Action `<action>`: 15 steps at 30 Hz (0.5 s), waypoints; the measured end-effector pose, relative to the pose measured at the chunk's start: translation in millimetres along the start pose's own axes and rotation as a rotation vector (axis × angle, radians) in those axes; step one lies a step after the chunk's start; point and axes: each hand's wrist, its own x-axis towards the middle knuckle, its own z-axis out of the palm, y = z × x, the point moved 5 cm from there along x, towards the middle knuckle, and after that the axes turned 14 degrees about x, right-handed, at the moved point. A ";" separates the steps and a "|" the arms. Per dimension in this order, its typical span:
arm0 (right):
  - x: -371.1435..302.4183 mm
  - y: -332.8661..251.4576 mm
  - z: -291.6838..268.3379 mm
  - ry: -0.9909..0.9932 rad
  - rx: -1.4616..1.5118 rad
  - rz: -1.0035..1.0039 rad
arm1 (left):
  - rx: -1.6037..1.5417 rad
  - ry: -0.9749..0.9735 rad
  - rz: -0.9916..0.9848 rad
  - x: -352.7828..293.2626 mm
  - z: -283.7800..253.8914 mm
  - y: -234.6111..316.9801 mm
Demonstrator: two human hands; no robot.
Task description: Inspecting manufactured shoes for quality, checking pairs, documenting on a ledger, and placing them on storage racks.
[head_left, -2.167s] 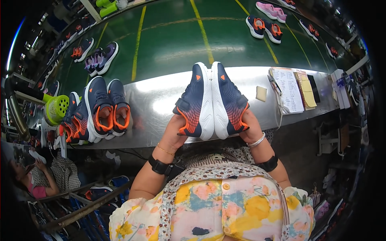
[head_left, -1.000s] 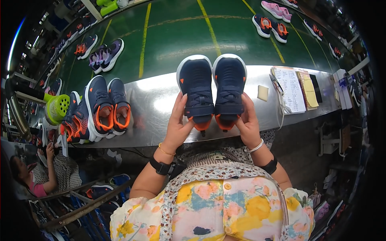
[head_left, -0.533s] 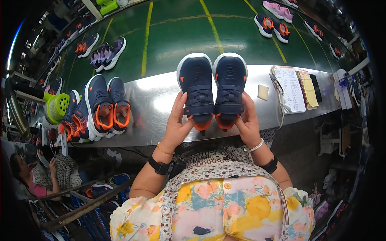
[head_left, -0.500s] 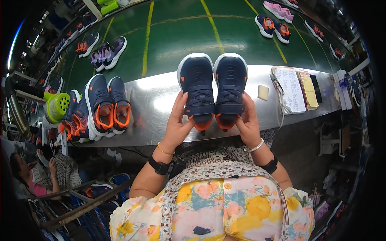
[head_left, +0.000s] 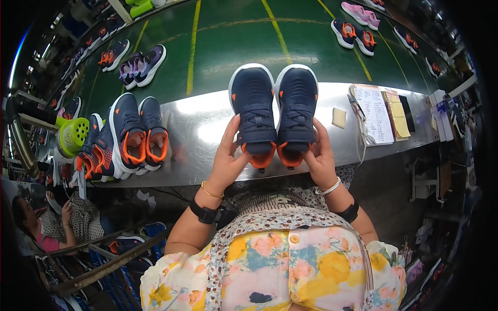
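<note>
Side by side over the front of the steel bench, I hold a pair of navy sneakers with white soles and orange linings, toes pointing away from me. My left hand (head_left: pixel 228 156) grips the left sneaker (head_left: pixel 252 92) at its heel and side, thumb near the orange collar. Around the heel of the right sneaker (head_left: pixel 298 93), my right hand (head_left: pixel 322 156) is closed in the same way. Both uppers, with their straps and crossed laces, face up toward me. The fingers under the shoes are partly hidden.
More navy-and-orange sneakers (head_left: pixel 127 129) stand at the left of the steel bench (head_left: pixel 192 155), beside a green perforated holder (head_left: pixel 75 136). A pale block (head_left: pixel 339 118) and an open notebook (head_left: pixel 372 114) lie right. Beyond, several shoe pairs rest on the green belt (head_left: pixel 233 36). A person (head_left: pixel 46 223) sits lower left.
The held sneakers have risen slightly, and their heel openings show a little more. On the green belt, shoes and yellow lines appear shifted slightly right. Both hands keep their grip.
</note>
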 end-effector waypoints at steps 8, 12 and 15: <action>7.0 -13.6 6.5 0.060 -0.106 0.037 | 0.039 0.060 -0.130 6.1 -8.3 17.5; 5.7 0.7 -0.1 0.108 -0.122 0.087 | 0.163 0.041 -0.149 7.5 -9.9 10.4; 6.1 3.6 -0.7 0.113 -0.107 0.091 | 0.191 0.050 -0.134 7.9 -10.1 9.7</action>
